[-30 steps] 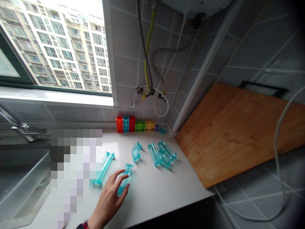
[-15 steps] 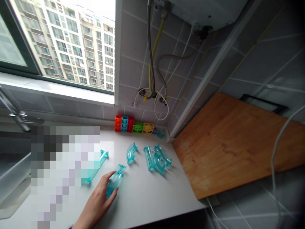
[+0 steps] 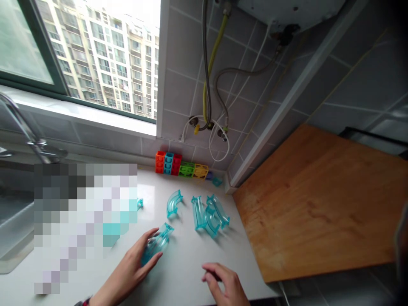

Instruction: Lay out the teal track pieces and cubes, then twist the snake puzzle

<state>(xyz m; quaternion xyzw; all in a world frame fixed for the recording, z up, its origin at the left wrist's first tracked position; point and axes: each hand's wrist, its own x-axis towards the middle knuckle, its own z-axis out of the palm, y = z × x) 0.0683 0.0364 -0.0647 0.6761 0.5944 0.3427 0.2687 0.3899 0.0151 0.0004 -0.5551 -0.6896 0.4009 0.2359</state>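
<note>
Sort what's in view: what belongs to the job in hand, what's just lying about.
Likely the job's:
clear teal piece between the left hand's fingers and thumb
curved teal piece beyond it
cluster of three teal pieces

Likely just lying about:
row of coloured blocks
wooden board

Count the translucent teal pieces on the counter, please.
At least 7: one curved piece alone, three clustered pieces to its right, one piece at the left hand, one partly blurred piece left of the curved one, one corner piece beside the colored blocks. Others may be hidden.
</note>
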